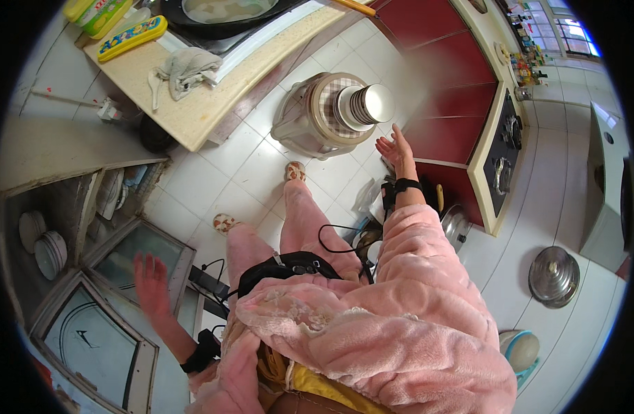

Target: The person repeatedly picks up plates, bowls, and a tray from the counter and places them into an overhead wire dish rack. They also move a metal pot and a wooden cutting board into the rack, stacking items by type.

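My right hand [398, 150] is empty with its fingers spread, just short of a stack of white bowls [377, 103]. The bowls rest on white plates [342, 109], on the checked top of a round plastic stool [301, 116]. My left hand [152, 284], slightly blurred and also empty, is held over the open glass doors of a low cabinet. One framed glass door [94, 341] swings out below that hand, and another door [141, 256] lies behind it. Inside the cabinet, bowls [51, 254] stand tilted on the left, and dishes [110, 194] show farther right.
A counter [192, 124] at upper left bears a cloth [185, 70], a white spoon [154, 89], a yellow case [132, 39] and a black wok [224, 26] with cloudy liquid. Red cabinets [451, 134] and a gas hob [503, 150] stand right. Pot lids [553, 277] hang on the wall.
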Available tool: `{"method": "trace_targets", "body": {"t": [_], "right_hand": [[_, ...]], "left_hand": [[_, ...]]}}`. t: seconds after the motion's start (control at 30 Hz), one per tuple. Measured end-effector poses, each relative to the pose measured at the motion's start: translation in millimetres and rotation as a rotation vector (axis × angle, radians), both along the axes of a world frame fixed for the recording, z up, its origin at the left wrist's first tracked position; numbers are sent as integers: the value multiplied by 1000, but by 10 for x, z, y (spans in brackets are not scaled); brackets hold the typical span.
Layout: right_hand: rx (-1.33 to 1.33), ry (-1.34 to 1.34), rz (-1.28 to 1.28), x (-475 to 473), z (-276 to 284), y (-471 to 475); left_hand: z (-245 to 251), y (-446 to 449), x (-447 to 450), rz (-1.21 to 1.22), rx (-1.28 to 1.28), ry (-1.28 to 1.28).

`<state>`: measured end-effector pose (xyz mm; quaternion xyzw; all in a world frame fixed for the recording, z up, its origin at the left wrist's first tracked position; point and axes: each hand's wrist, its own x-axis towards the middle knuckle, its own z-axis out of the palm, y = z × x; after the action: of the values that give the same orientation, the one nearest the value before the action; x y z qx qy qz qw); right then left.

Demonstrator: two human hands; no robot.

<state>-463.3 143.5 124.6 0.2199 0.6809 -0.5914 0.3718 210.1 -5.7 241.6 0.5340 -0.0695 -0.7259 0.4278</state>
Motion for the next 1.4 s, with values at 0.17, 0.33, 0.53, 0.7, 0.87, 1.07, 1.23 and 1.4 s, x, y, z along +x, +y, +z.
{"method": "trace_targets", "body": {"t": [0.17,0.33,0.53,0.7,0.87,1.07,1.23,1.4], "right_hand": [[97,-73,161,-714,-459,-241],[29,-103,322,-1177,-790,-414],[-31,-137,408,-1319,-977,-366],[-164,-207,432,-1408,-1083,-337],[-189,-253,384,-1429,-1155,-311],[-160,-145,393,-1323,-778,-152],[23,-78,468,-1027,254,-132],[-147,-117,680,-134,1053,-505]], "left_hand": [[-69,-132,-1505,-332,44,-78],[-705,-251,-3575,-873,-93,103],[-1893,-254,-5974,-972,-135,-178],[-2469,-197,-6717,-1115,-124,-413],[-2688,-206,-6845,-1107,-186,-340],[-2247,43,-6654,-904,-340,-316],[-1412,188,-6176,-813,-460,-277],[-538,137,-5137,-755,-508,-402]]}}
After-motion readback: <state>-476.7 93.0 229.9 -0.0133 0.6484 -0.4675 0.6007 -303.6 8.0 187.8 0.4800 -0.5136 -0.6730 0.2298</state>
